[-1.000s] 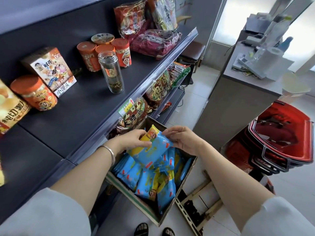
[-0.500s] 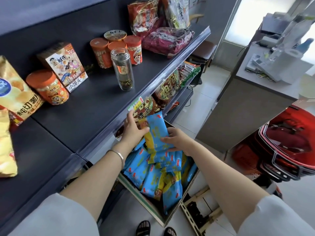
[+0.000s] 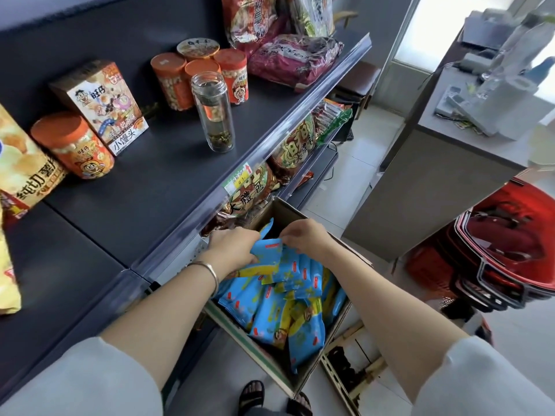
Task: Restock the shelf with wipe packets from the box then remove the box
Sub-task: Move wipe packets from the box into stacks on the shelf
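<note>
Wipe packets, blue and yellow, fill an open cardboard box that sits low in front of a dark shop shelf. One top packet lies lifted above the pile at the box's far end. The left hand, a thin bracelet on its wrist, grips this packet's left edge with curled fingers, just below the shelf's front lip. The right hand pinches the packet's upper right corner between fingertips and thumb. Large snack bags stand on the lower shelf level just behind the box.

On the shelf top stand a clear glass jar, several orange-lidded canisters, a printed carton and more snack bags. To the right, well apart, are a grey table carrying pale equipment and a stack of red shopping baskets. A wooden pallet lies on the tiled floor beside the box, and sandalled toes show at the bottom edge.
</note>
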A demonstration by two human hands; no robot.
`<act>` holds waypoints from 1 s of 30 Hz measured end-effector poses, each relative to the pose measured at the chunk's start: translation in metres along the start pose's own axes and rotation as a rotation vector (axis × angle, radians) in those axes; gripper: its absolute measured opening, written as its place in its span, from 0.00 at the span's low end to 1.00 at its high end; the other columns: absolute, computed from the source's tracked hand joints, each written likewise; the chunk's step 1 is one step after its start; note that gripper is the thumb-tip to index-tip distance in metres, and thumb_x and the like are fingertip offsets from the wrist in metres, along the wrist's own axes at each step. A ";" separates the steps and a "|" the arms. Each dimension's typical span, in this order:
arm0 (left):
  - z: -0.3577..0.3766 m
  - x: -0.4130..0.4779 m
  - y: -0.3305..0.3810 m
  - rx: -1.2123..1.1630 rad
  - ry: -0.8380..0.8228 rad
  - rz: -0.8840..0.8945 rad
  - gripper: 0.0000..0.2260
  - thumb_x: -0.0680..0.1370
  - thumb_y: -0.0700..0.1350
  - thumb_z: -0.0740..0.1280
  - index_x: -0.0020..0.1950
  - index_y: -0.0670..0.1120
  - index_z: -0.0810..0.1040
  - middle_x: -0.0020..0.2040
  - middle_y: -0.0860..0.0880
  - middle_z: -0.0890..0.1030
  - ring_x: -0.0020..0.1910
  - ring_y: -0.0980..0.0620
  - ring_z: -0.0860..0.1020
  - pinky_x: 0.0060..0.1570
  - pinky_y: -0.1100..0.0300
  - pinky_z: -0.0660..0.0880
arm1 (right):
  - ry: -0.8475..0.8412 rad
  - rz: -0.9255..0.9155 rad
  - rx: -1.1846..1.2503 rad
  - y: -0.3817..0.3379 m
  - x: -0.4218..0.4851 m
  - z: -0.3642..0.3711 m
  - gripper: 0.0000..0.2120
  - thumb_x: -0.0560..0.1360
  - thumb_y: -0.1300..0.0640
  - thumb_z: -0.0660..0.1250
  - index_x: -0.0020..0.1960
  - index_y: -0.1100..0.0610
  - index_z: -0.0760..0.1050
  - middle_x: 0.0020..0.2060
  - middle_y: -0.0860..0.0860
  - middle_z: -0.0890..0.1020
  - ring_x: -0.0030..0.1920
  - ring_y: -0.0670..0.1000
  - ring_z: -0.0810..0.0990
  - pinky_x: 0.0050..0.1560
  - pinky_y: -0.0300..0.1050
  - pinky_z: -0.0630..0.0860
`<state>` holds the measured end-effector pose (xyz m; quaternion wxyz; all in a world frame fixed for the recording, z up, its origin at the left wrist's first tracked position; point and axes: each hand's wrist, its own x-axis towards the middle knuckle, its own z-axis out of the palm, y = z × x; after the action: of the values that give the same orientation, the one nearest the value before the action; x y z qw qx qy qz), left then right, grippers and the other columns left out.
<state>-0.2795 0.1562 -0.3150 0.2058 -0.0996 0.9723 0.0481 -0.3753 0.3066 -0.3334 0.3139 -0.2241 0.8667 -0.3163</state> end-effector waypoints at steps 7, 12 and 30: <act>0.012 -0.001 -0.025 -0.008 0.114 -0.084 0.11 0.78 0.54 0.63 0.47 0.49 0.65 0.55 0.48 0.78 0.55 0.44 0.77 0.41 0.56 0.66 | 0.037 0.351 -0.350 0.018 0.013 0.026 0.11 0.75 0.61 0.60 0.55 0.56 0.77 0.45 0.54 0.78 0.45 0.57 0.78 0.43 0.46 0.74; 0.024 0.006 -0.029 -0.045 0.095 -0.058 0.11 0.79 0.55 0.61 0.51 0.48 0.66 0.56 0.48 0.77 0.55 0.43 0.77 0.43 0.55 0.65 | 0.041 0.426 -0.455 0.024 0.017 0.054 0.13 0.75 0.49 0.64 0.56 0.55 0.74 0.52 0.53 0.78 0.54 0.58 0.78 0.46 0.47 0.72; -0.004 0.006 -0.032 -0.134 0.060 -0.009 0.11 0.78 0.55 0.63 0.49 0.51 0.64 0.56 0.49 0.77 0.56 0.44 0.76 0.44 0.55 0.67 | 0.080 0.555 -0.139 0.010 0.002 0.025 0.13 0.73 0.55 0.66 0.56 0.59 0.73 0.51 0.55 0.79 0.49 0.57 0.79 0.46 0.46 0.75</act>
<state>-0.2793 0.1234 -0.3155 0.1695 -0.1191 0.9722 0.1093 -0.3618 0.3018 -0.3558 0.3380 0.0133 0.9261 -0.1668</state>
